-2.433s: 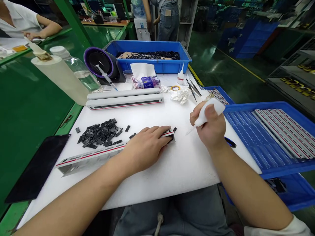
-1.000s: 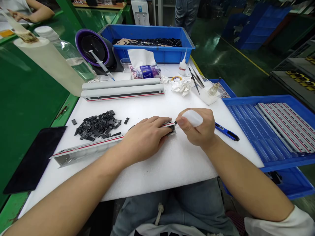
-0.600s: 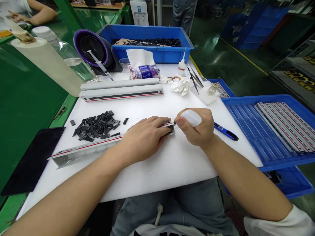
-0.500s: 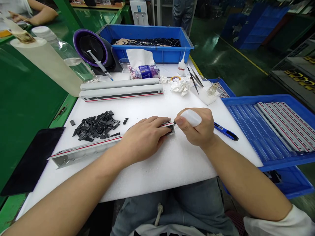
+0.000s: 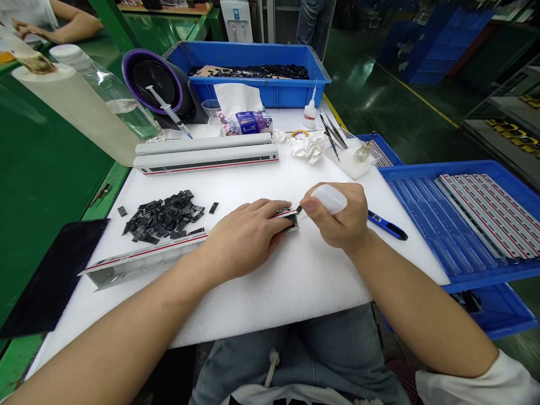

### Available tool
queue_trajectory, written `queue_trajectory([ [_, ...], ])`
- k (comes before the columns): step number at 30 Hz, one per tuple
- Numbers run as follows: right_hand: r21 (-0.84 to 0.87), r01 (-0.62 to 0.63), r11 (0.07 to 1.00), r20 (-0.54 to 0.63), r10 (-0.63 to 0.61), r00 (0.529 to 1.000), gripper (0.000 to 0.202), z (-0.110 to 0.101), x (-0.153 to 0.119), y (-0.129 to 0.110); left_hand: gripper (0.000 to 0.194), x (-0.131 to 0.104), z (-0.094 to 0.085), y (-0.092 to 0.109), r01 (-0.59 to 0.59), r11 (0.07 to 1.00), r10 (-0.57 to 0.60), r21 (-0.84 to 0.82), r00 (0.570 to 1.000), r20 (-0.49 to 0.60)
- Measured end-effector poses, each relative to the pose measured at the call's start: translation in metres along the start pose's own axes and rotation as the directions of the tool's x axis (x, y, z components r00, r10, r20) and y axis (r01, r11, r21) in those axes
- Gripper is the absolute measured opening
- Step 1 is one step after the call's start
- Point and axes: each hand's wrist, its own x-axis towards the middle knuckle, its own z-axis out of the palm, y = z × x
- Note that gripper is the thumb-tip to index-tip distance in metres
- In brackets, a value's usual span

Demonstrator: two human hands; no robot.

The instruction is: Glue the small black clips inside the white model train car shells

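On the white surface (image 5: 278,301) lies a striped channel (image 5: 143,260), clasped by the left hand (image 5: 246,236); the right hand (image 5: 346,219), just lowered, grips a white bottle (image 5: 329,198) beside the channel's end, apparently bringing work to the black piece (image 5: 299,209).

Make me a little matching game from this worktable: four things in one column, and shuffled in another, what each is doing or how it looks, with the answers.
1. Left hand
2. Right hand
3. Heaped small pieces
4. Tissue pack

A. Black
B. Gripping a white squeeze bottle
C. White sheet sticking up from it
D. Holding a long red-striped part

Pairs: 1-D, 2-B, 3-A, 4-C
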Motion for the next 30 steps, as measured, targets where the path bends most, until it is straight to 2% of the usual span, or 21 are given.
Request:
queue_trajectory([
  [10, 0.007, -0.028, 1.0, 0.019, 0.028, 0.999, 0.035, 0.001, -0.003, 0.001, 0.03, 0.0, 0.001, 0.0, -0.003, 1.0, 0.003, -0.002, 1.0, 0.002],
  [12, 0.075, -0.058, 0.995, -0.019, 0.06, 0.998, 0.038, 0.001, -0.003, 0.002, 0.03, 0.0, 0.001, -0.001, -0.002, 1.0, 0.002, -0.002, 1.0, 0.002],
  [13, 0.13, -0.093, 0.987, -0.085, 0.104, 0.991, 0.04, 0.0, -0.002, 0.003, 0.029, -0.001, 0.0, -0.001, 0.0, 1.0, 0.0, -0.004, 1.0, 0.003],
  [14, 0.202, -0.138, 0.97, -0.177, 0.175, 0.969, 0.044, -0.001, 0.0, 0.004, 0.029, -0.001, 0.0, -0.001, 0.003, 1.0, -0.003, -0.006, 1.0, 0.003],
  [15, 0.292, -0.186, 0.938, -0.273, 0.268, 0.924, 0.048, -0.004, 0.003, 0.006, 0.028, -0.001, 0.0, -0.001, 0.008, 1.0, -0.008, -0.007, 1.0, 0.005],
  [17, 0.489, -0.259, 0.833, -0.372, 0.468, 0.802, 0.055, -0.012, 0.01, 0.011, 0.028, -0.002, 0.0, -0.001, 0.017, 1.0, -0.017, -0.007, 1.0, 0.007],
  [19, 0.655, -0.302, 0.693, -0.328, 0.621, 0.712, 0.054, -0.02, 0.017, 0.017, 0.028, -0.003, 0.0, 0.0, 0.022, 1.0, -0.022, -0.002, 1.0, 0.007],
  [22, 0.765, -0.355, 0.537, -0.205, 0.726, 0.657, 0.037, -0.028, 0.022, 0.027, 0.028, -0.004, 0.0, 0.0, 0.023, 1.0, -0.023, 0.0, 1.0, 0.006],
  [24, 0.777, -0.404, 0.484, -0.115, 0.738, 0.664, 0.028, -0.027, 0.021, 0.033, 0.028, -0.004, 0.0, 0.0, 0.022, 1.0, -0.022, -0.001, 1.0, 0.003],
  [27, 0.764, -0.472, 0.44, 0.036, 0.702, 0.711, 0.028, -0.023, 0.017, 0.04, 0.028, -0.003, 0.0, -0.001, 0.02, 1.0, -0.02, -0.004, 1.0, -0.008],
  [30, 0.696, -0.529, 0.487, 0.103, 0.66, 0.744, 0.037, -0.016, 0.014, 0.047, 0.028, -0.003, 0.001, -0.002, 0.012, 1.0, -0.013, -0.01, 1.0, -0.019],
])
